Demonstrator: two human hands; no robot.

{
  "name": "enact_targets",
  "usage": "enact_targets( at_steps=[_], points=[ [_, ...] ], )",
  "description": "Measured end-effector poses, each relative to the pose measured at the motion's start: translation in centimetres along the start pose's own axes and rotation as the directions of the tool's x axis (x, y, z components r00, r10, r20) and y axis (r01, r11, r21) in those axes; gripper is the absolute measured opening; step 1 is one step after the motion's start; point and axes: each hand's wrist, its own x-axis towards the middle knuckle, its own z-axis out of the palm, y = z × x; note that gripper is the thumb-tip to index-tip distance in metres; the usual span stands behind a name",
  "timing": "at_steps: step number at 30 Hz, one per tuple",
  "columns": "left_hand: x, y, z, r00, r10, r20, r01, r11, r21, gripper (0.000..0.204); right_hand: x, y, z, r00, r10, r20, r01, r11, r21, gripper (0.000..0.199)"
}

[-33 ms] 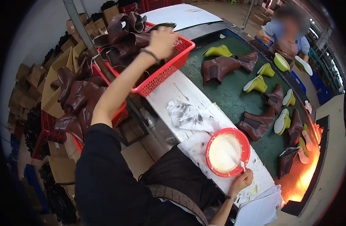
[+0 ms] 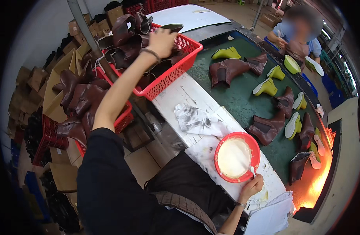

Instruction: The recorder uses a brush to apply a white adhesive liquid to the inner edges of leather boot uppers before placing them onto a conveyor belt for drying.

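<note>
At twelve o'clock, over the red basket of brown boot uppers, the left hand grips a dark upper. Down at five o'clock, beside the red bowl, the right hand pinches a white brush.

The mesh basket is bright red and heaped with dark brown boot uppers, and a red bowl holds a creamy white paste. The green belt carries brown boots and yellow-green lasts. On the white desk lies a white rag smudged grey.
</note>
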Motion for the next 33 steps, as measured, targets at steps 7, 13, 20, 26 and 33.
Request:
enact_targets(
  at_steps=[7,13,20,26,33],
  points=[
    [-0.2,-6.3,2.1,0.966,0.107,-0.236,-0.098,0.994,0.05,0.042,0.2,0.4,0.5,0.988,-0.135,-0.074,0.137,0.99,0.021,0.033],
    [-7.7,-0.9,-10.4,0.79,-0.167,-0.59,-0.252,0.789,-0.561,0.041,0.9,-5.5,-2.1,0.955,-0.27,-0.12,0.247,0.952,-0.181,0.031],
    [-18.3,8.4,-9.1,0.854,-0.419,-0.308,-0.279,0.131,-0.951,0.045,0.7,-20.8,2.1,0.958,-0.206,0.201,0.078,0.857,0.509,0.006],
    [-27.3,15.4,-2.1,0.897,-0.226,-0.38,-0.27,0.398,-0.877,0.044,0.0,-25.4,10.0,0.731,-0.055,0.68,-0.579,0.476,0.661,0.051],
    [-29.4,13.3,0.2,0.99,0.096,0.099,0.111,-0.136,-0.984,0.073,-2.4,-23.6,12.4,0.774,-0.081,0.628,-0.368,0.75,0.55,0.038]
  ],
)
